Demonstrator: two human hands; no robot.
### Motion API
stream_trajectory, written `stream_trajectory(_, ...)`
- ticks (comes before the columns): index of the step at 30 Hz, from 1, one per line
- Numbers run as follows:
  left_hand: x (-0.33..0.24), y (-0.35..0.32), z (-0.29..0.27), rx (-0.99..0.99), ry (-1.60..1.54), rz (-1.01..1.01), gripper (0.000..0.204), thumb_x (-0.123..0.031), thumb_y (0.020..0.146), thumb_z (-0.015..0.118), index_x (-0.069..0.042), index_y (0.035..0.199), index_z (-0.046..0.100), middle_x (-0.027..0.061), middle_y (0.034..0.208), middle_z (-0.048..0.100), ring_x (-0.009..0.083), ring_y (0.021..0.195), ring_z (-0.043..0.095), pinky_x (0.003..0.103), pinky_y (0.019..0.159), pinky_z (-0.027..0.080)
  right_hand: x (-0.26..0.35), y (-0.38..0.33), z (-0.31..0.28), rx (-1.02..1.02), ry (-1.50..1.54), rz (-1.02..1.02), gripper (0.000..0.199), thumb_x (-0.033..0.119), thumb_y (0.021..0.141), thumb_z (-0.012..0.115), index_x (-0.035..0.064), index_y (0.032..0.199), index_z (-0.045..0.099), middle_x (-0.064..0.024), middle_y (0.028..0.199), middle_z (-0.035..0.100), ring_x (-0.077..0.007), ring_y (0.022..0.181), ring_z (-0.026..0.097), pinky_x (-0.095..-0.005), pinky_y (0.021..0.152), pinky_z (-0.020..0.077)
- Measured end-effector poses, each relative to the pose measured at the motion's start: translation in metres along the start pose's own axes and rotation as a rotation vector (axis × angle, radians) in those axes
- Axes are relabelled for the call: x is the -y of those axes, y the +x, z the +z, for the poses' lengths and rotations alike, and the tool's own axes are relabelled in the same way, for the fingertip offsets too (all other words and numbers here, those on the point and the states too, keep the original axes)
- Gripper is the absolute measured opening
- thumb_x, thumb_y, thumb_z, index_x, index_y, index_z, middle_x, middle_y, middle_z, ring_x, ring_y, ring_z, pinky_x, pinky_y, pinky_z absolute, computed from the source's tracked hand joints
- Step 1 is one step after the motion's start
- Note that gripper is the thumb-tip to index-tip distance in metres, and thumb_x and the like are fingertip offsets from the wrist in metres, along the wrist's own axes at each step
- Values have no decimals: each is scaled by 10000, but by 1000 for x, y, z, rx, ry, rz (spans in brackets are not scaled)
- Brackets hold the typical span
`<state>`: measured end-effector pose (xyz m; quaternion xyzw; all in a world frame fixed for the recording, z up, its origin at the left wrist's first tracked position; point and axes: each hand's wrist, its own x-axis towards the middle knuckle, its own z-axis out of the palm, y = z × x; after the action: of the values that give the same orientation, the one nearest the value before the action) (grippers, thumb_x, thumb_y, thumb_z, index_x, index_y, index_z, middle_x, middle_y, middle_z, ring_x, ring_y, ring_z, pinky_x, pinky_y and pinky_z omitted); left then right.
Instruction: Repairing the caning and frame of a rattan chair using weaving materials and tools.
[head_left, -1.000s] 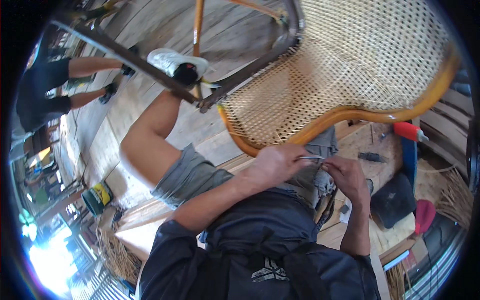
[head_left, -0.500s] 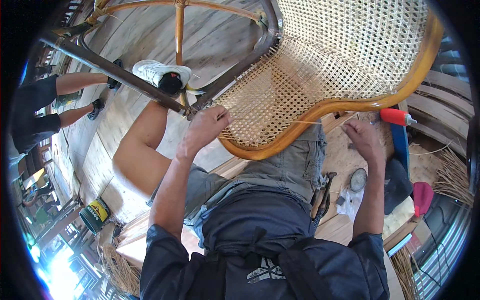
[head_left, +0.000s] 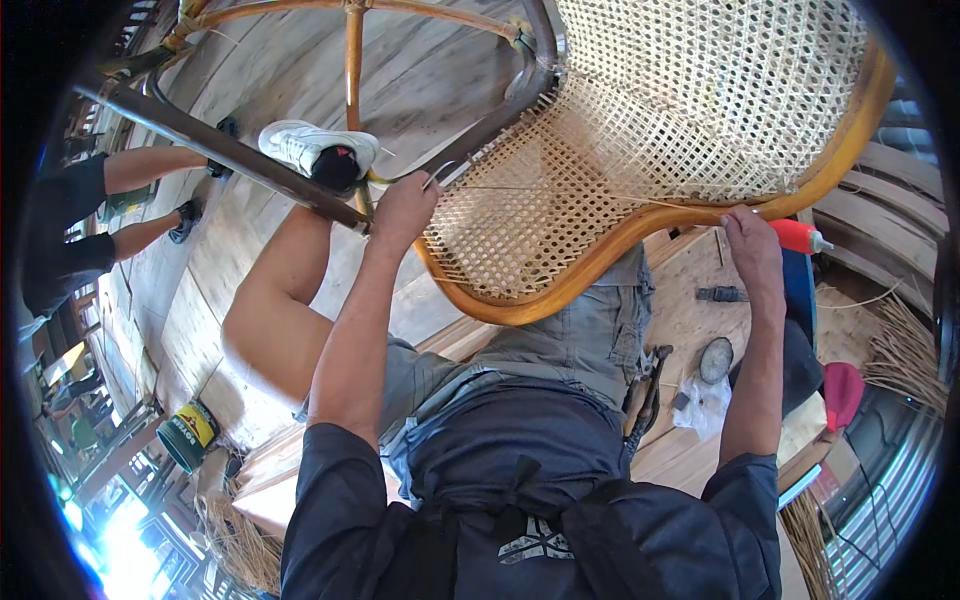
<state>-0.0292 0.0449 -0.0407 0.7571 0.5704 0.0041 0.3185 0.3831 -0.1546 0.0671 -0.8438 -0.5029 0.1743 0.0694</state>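
In front of us the cane panel [head_left: 680, 130] looks mostly woven, one strand [head_left: 655, 202] apparently unfinished, pinched in our right hand [head_left: 752, 245], while our left hand [head_left: 404, 212] clasps a thin curved tool [head_left: 434, 175].

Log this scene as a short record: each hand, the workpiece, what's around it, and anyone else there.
Left hand: gripping a slim curved tool, silvery
Right hand: pinching a thin cane strand
Workpiece: woven cane panel in a bent orange-brown frame
Nearby: red squeeze bottle, dark green bucket
Others: another person's legs, at picture left
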Motion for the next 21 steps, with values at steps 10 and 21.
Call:
stream_trajectory(10, 28, -9, 8, -70, -32, -58, 292, -305, 828, 559, -22, 867, 618, 194, 808, 638, 340, 793, 623, 410, 710, 460, 3, -15, -6, -24, 60, 78, 196, 218, 879, 539, 34, 919, 595, -206, 831, 609, -377, 782, 598, -402, 678, 473)
stream_trajectory(21, 23, -12, 3, -132, -187, -87, 294, -312, 831, 568, -34, 884, 647, 148, 803, 655, 264, 763, 634, 355, 705, 467, 13, -6, -28, -432, 106, 107, 193, 227, 874, 570, 41, 899, 615, -161, 801, 625, -327, 732, 603, -364, 658, 468)
